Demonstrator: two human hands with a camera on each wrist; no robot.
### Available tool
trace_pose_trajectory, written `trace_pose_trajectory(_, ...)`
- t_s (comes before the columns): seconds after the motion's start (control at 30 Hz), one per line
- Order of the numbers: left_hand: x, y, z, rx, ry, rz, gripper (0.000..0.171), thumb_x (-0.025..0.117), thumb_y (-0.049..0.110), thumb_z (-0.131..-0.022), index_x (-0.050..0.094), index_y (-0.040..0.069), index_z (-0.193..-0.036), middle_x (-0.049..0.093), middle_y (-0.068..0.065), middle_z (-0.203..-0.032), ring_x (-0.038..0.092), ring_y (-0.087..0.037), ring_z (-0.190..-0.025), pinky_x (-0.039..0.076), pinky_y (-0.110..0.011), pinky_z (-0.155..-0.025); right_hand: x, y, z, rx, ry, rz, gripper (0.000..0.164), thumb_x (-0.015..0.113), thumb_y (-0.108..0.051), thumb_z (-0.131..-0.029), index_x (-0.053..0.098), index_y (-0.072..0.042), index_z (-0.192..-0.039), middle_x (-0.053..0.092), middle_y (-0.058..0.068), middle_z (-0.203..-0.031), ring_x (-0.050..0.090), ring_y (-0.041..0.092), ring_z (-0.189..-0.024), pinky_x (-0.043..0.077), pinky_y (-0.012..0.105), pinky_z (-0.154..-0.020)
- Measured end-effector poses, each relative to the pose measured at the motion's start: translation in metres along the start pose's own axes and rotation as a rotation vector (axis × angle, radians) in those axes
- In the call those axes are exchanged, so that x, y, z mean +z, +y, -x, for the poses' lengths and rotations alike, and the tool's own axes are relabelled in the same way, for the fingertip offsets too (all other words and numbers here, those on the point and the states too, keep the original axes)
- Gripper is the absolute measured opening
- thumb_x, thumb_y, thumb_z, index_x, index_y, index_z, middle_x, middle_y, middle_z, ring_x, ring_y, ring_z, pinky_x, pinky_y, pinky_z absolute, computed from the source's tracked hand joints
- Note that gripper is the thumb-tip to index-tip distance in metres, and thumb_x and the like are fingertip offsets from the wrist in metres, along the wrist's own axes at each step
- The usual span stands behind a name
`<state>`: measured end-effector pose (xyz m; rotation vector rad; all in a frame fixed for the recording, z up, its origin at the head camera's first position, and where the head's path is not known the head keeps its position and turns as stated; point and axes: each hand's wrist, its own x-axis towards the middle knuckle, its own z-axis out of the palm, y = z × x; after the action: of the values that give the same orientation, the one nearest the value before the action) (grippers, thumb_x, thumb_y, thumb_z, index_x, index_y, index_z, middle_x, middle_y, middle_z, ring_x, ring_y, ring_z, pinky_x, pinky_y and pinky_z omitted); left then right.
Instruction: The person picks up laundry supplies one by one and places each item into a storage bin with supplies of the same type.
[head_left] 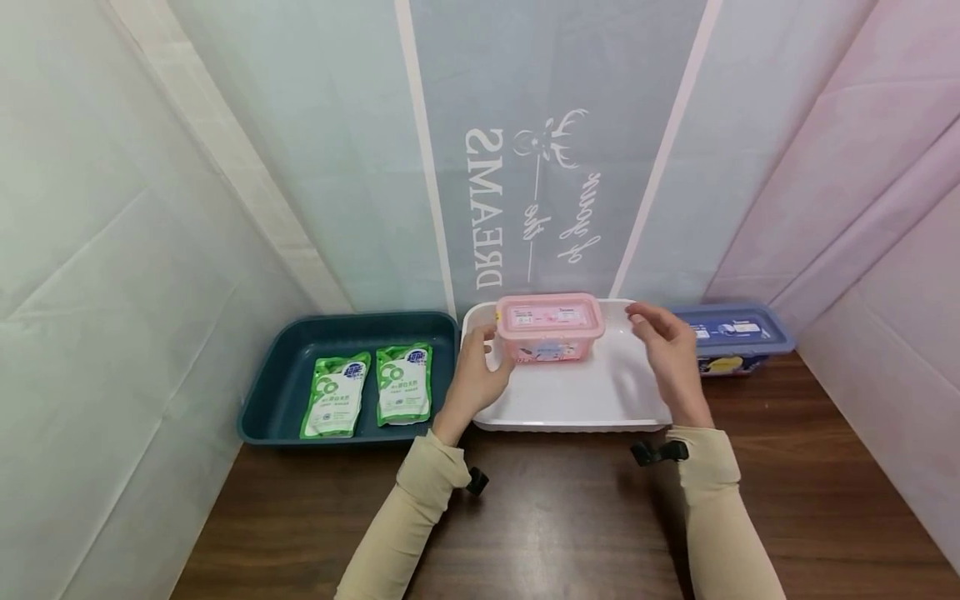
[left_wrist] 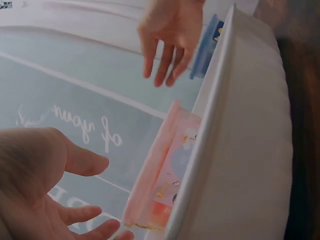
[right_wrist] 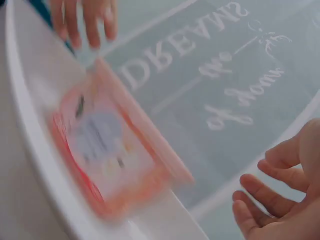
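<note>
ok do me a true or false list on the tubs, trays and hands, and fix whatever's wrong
1. The pink tub is in the white tray. True.
2. The two green-and-white pouches are in the white tray too. False: they lie in the dark teal tray.
3. The blue-lidded tub is on the person's right of the white tray. True.
4. The right hand grips the blue-lidded tub. False: its fingers hold nothing.
5. The left hand is closer to the pink tub than the right hand is. True.
6. The pink tub's lid is off. False: it is on.
</note>
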<state>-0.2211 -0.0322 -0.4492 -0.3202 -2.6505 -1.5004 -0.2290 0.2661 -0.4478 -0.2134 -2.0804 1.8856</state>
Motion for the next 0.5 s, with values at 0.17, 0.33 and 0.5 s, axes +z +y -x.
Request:
trace_pose_trajectory(0.17, 0.006, 0.004, 0.014, 0.019, -0.027, -0.025, 0.054, 0.068, 0.019, -0.104, 0.05, -0.002, -0.15, 0.054, -0.023, -0.147, 0.056, -0.041, -0.132, 0.05, -0.056, -0.111, -0.043, 0.01, -0.007, -0.226, 0.138, 0.354, 0.032, 0.066, -0.021, -0.105, 0.076, -0.003, -0.13, 0.076, 0.013, -0.127, 0.07, 0.016, -0.111, 0.048, 0.017, -0.096)
trace_pose_trajectory(0.33, 0.014, 0.005, 0.02, 0.03, -0.088, -0.031, 0.05, 0.068, 0.02, -0.104, 0.054, -0.003, -0.146, 0.059, -0.02, -0.142, 0.056, -0.041, -0.13, 0.049, -0.055, -0.111, -0.098, 0.032, -0.023, -0.374, 0.111, 0.651, 0.042, 0.058, -0.026, -0.108, 0.07, 0.003, -0.136, 0.06, 0.029, -0.148, 0.051, 0.053, -0.143, 0.035, 0.055, -0.126)
trace_pose_trajectory(0.5, 0.016, 0.001, 0.024, 0.064, -0.122, -0.084, 0.041, 0.069, 0.018, -0.103, 0.062, -0.002, -0.137, 0.064, -0.019, -0.137, 0.058, -0.041, -0.127, 0.046, -0.055, -0.112, -0.124, 0.053, -0.022, -0.364, -0.003, 0.874, 0.054, 0.047, -0.036, -0.112, 0.066, 0.007, -0.139, 0.051, 0.036, -0.153, 0.038, 0.062, -0.147, 0.022, 0.071, -0.124)
